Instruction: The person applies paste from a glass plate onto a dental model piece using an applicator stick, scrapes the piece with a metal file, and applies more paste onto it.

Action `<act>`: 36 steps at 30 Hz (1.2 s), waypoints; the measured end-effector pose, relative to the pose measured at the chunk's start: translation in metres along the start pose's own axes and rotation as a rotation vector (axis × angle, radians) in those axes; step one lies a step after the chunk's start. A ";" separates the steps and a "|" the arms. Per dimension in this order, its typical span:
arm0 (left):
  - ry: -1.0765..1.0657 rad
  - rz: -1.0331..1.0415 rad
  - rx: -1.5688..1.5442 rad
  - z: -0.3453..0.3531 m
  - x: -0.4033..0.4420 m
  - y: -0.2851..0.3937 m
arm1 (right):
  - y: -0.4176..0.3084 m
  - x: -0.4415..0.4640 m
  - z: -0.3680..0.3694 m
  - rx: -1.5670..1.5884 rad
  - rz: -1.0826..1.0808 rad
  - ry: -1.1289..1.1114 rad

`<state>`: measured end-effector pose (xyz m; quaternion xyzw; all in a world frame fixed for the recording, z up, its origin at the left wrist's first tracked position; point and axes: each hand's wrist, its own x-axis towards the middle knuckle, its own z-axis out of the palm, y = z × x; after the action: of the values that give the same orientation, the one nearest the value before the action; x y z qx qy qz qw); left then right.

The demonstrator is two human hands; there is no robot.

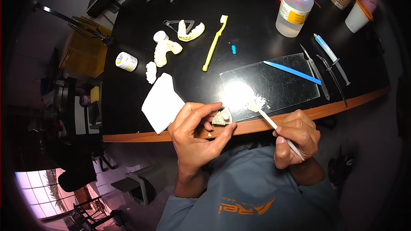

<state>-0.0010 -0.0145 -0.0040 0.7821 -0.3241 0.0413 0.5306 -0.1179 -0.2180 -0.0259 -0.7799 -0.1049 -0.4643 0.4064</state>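
Observation:
Between the thumb and fingers of my left hand [195, 134] is a small beige perforated block [217, 119], held at the table's front edge. A small white tooth-like piece [226, 116] sits on top of it. My right hand [297, 139] grips a thin white mixing spatula [269, 122] like a pen. Its tip touches a smear of white paste [257, 102] on a glass slab [295, 96]. Bright glare covers the slab's left part. A blue plastic spatula [293, 72] rests across the slab's far right part.
Left of the slab lies a white pad [160, 102]. Farther back are dental casts [165, 52], a small white jar [126, 61] and a yellow toothbrush [215, 42]. Tweezers [317, 75], a syringe [332, 57] and a liquid bottle [294, 13] are at right.

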 end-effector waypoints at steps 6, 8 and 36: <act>0.006 0.000 0.005 0.001 0.001 0.002 | 0.000 0.001 0.000 -0.005 -0.002 -0.013; 0.014 0.006 0.012 0.000 0.000 0.003 | -0.001 0.001 0.000 -0.007 -0.001 -0.016; -0.023 0.066 -0.152 -0.001 -0.002 -0.009 | -0.001 0.001 0.001 -0.009 -0.014 -0.010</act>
<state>0.0023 -0.0109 -0.0120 0.7289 -0.3580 0.0254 0.5829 -0.1171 -0.2170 -0.0251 -0.7831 -0.1104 -0.4638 0.3993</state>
